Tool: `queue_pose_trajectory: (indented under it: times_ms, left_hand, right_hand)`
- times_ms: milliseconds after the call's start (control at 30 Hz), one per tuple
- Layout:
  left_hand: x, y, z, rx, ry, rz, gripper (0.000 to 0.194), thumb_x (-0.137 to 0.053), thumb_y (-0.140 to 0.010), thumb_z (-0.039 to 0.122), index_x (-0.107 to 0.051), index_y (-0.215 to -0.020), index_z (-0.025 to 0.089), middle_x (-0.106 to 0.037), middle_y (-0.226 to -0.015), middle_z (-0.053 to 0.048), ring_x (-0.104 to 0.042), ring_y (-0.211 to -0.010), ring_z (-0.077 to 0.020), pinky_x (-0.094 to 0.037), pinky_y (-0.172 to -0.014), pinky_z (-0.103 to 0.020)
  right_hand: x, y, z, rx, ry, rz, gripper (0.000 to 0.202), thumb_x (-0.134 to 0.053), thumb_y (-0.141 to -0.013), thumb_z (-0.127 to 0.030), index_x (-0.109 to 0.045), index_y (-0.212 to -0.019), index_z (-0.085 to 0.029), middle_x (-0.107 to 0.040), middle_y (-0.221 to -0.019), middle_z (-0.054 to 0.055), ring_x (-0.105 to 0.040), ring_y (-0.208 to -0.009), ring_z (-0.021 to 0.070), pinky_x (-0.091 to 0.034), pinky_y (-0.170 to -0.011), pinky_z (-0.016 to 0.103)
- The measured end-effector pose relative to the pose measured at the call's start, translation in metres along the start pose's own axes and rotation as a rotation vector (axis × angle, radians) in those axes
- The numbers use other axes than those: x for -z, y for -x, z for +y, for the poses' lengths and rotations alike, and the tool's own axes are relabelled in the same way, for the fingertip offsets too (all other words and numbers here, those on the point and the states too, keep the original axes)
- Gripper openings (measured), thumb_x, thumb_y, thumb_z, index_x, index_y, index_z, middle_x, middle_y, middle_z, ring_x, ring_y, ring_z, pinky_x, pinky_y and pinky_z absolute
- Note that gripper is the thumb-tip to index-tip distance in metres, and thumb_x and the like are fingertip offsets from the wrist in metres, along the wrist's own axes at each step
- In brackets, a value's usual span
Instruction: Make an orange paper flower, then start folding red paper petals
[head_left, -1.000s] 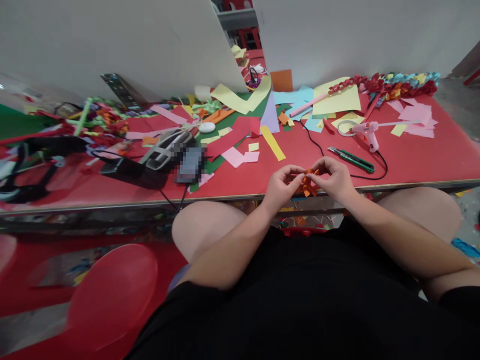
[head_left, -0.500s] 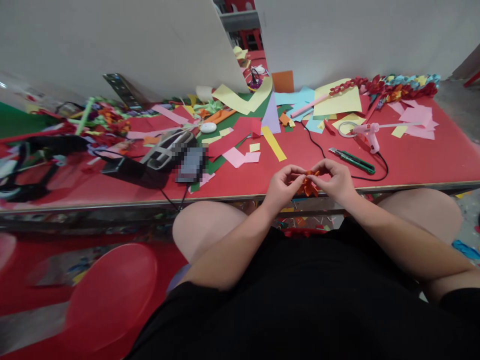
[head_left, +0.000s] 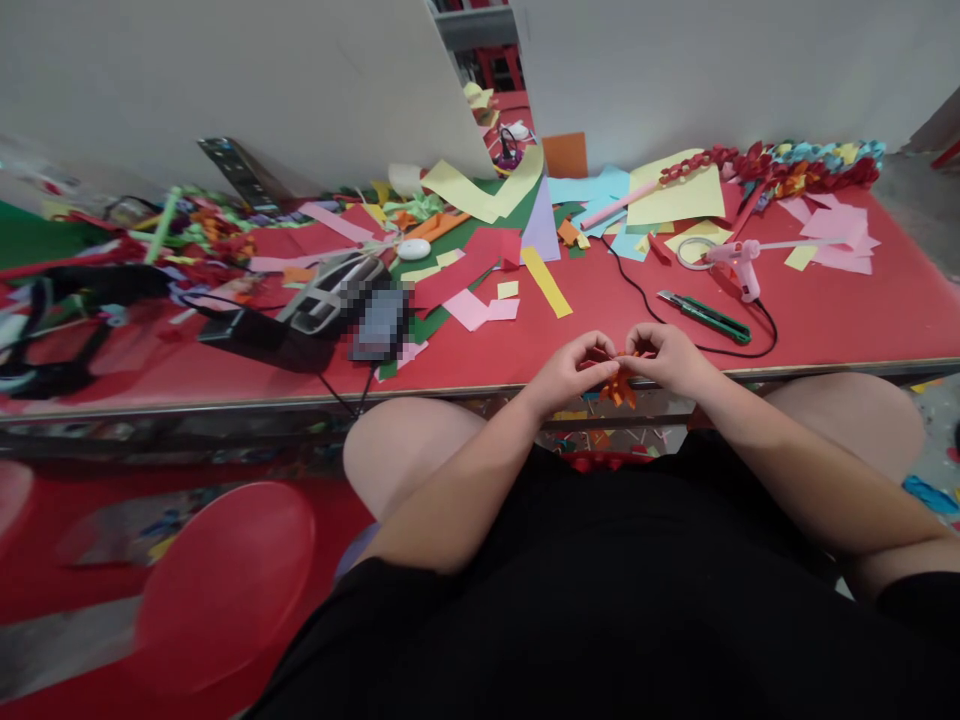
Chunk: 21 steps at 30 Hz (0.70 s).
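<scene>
An orange folded-paper piece (head_left: 619, 388) with pointed petals hangs between my hands at the front edge of the red table (head_left: 465, 372). My left hand (head_left: 574, 370) pinches it from the left with thumb and fingertips. From the right, my right hand (head_left: 664, 357) grips its upper part, the fingertips of both hands nearly touching. Behind my right hand lie a green box cutter (head_left: 705, 317) and a pink glue gun (head_left: 739, 265) with a black cord. A yellow paper strip (head_left: 547, 282) rests beyond my left hand.
Paper scraps and a white mouse (head_left: 413, 249) lie across the table. A phone (head_left: 381, 325), a black case (head_left: 337, 292) and a black headset-like item (head_left: 67, 325) are at left. Paper garlands (head_left: 810, 165) line the back right. A red stool (head_left: 225, 585) stands lower left.
The orange piece now hangs slightly lower, with more of its petals showing below my fingers. My fingertips have shifted on its upper part. The camera view has moved slightly.
</scene>
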<state>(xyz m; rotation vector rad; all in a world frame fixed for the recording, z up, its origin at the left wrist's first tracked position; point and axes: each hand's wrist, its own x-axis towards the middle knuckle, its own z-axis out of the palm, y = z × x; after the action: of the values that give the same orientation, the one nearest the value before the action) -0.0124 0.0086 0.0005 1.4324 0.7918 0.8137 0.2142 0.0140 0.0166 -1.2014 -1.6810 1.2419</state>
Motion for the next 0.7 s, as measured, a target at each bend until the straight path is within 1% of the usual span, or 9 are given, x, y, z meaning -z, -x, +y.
queue_pose_trajectory:
  times_ms: [100, 200, 300, 400, 500, 600, 700]
  left_hand:
    - [-0.002, 0.002, 0.000, 0.031, 0.005, -0.053, 0.049, -0.098, -0.085, 0.040, -0.058, -0.107, 0.023, -0.077, -0.104, -0.005, -0.079, -0.091, -0.0172, -0.062, -0.080, -0.027]
    - [-0.007, 0.004, -0.002, 0.050, -0.020, -0.033, 0.050, -0.097, -0.086, 0.034, -0.053, -0.107, 0.024, -0.078, -0.099, -0.004, -0.082, -0.089, -0.0183, -0.062, -0.078, -0.027]
    - [-0.010, 0.005, -0.004, 0.031, -0.051, -0.006, 0.043, -0.092, -0.088, 0.029, -0.053, -0.106, 0.024, -0.078, -0.095, -0.003, -0.081, -0.087, -0.0174, -0.060, -0.076, -0.026]
    - [-0.011, 0.005, -0.006, 0.023, -0.057, 0.020, 0.039, -0.089, -0.088, 0.027, -0.054, -0.103, 0.023, -0.076, -0.092, -0.001, -0.079, -0.084, -0.0156, -0.058, -0.073, -0.024]
    - [-0.011, 0.005, -0.009, 0.021, -0.053, 0.019, 0.037, -0.088, -0.089, 0.029, -0.055, -0.103, 0.023, -0.076, -0.095, -0.001, -0.080, -0.089, -0.0165, -0.060, -0.077, -0.025]
    - [-0.012, 0.004, -0.011, 0.003, -0.065, 0.035, 0.037, -0.089, -0.090, 0.032, -0.056, -0.104, 0.023, -0.076, -0.099, -0.002, -0.081, -0.093, -0.0178, -0.061, -0.081, -0.027]
    - [-0.012, 0.004, -0.011, -0.002, -0.071, 0.049, 0.037, -0.090, -0.090, 0.032, -0.058, -0.105, 0.022, -0.075, -0.099, -0.003, -0.080, -0.094, -0.0177, -0.061, -0.083, -0.028]
  right_hand:
    - [0.000, 0.000, 0.000, -0.048, -0.044, -0.019, 0.042, -0.093, -0.075, -0.054, -0.064, -0.079, -0.024, -0.062, -0.068, -0.003, -0.054, -0.063, 0.0140, -0.042, -0.057, 0.028]
    - [-0.002, 0.001, 0.002, -0.079, -0.072, -0.027, 0.045, -0.095, -0.073, -0.056, -0.062, -0.079, -0.025, -0.059, -0.064, -0.005, -0.052, -0.059, 0.0135, -0.040, -0.054, 0.028]
    - [0.000, 0.001, 0.002, -0.046, -0.064, -0.044, 0.042, -0.094, -0.075, -0.053, -0.063, -0.081, -0.025, -0.063, -0.067, -0.003, -0.056, -0.061, 0.0140, -0.043, -0.055, 0.028]
    - [0.004, 0.001, 0.002, -0.009, -0.042, -0.100, 0.035, -0.091, -0.076, -0.047, -0.066, -0.084, -0.025, -0.070, -0.076, -0.001, -0.062, -0.066, 0.0155, -0.050, -0.060, 0.030]
    - [0.008, 0.001, 0.001, 0.002, -0.008, -0.149, 0.028, -0.089, -0.076, -0.039, -0.067, -0.086, -0.025, -0.073, -0.080, 0.000, -0.068, -0.071, 0.0179, -0.055, -0.066, 0.032]
    - [0.009, 0.001, 0.001, 0.019, 0.027, -0.140, 0.023, -0.086, -0.077, -0.034, -0.067, -0.085, -0.025, -0.074, -0.081, 0.001, -0.071, -0.075, 0.0197, -0.057, -0.069, 0.032]
    - [0.009, 0.004, -0.001, 0.047, 0.106, -0.109, 0.020, -0.083, -0.076, -0.030, -0.065, -0.083, -0.026, -0.074, -0.079, 0.000, -0.070, -0.073, 0.0195, -0.054, -0.067, 0.032]
